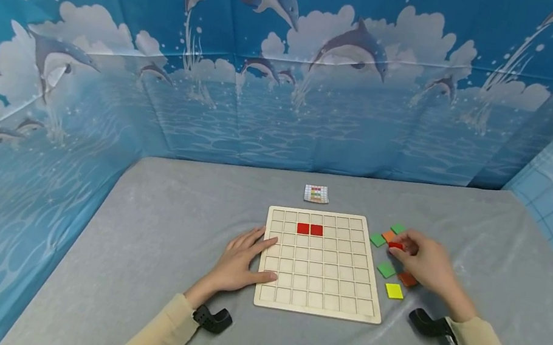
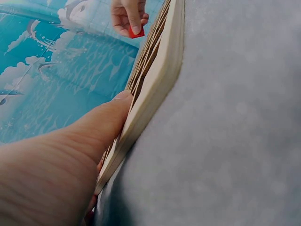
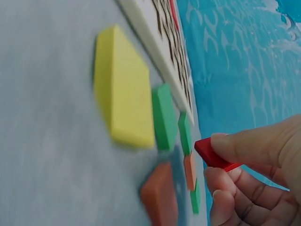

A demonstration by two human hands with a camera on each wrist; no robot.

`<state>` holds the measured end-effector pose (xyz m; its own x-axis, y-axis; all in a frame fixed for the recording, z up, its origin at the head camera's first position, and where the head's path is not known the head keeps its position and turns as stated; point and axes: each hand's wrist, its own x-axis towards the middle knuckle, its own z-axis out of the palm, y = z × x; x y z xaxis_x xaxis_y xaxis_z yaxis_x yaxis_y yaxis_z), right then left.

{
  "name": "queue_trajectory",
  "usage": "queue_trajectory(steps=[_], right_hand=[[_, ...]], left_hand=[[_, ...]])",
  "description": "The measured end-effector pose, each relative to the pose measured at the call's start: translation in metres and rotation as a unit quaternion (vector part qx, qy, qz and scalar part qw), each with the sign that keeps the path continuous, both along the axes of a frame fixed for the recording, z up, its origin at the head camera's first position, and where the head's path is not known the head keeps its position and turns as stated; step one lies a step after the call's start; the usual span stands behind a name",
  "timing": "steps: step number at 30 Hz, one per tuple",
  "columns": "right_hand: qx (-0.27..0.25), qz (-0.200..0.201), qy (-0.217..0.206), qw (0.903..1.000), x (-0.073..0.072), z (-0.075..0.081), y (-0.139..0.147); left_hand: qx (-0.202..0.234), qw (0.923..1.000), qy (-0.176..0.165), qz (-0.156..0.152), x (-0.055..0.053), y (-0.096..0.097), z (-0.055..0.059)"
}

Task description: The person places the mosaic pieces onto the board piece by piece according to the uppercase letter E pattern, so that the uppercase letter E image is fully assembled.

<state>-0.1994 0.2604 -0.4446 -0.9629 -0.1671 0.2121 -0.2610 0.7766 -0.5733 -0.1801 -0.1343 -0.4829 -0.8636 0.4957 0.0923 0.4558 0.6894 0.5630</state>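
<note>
A red square tile point(image 3: 211, 154) is pinched between the thumb and fingers of my right hand point(image 1: 426, 262), held just above the table to the right of the board. The wooden grid board point(image 1: 317, 300) lies flat, with two red tiles point(image 1: 317, 230) side by side in its second row from the top. My left hand point(image 1: 238, 261) rests on the board's left edge, thumb and a fingertip over the rim. Near my right hand lie several loose tiles: a yellow tile point(image 1: 394, 291), green tiles point(image 1: 386, 269) and orange tiles point(image 1: 407, 279).
A small card point(image 1: 316, 194) with a printed coloured grid lies behind the board. Grey cloth point(image 1: 191, 213) covers the table. A blue dolphin-print curtain point(image 1: 286, 119) hangs along the back and sides. Each wrist wears a black camera mount point(image 1: 213, 320).
</note>
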Motion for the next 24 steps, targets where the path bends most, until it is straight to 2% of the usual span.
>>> queue_trajectory(steps=[7,17,24], right_hand=[[-0.020,0.020,0.018,0.9995,-0.004,0.004,-0.019],[-0.058,0.053,-0.007,0.9969,-0.019,0.000,-0.046],[-0.082,0.096,-0.033,0.9914,-0.027,-0.003,-0.062]], left_hand=[[-0.004,0.9999,0.011,-0.003,-0.003,0.000,0.000],[-0.006,0.9999,0.010,-0.002,-0.004,-0.001,-0.001],[-0.007,0.9999,0.007,0.000,-0.002,0.000,-0.003]])
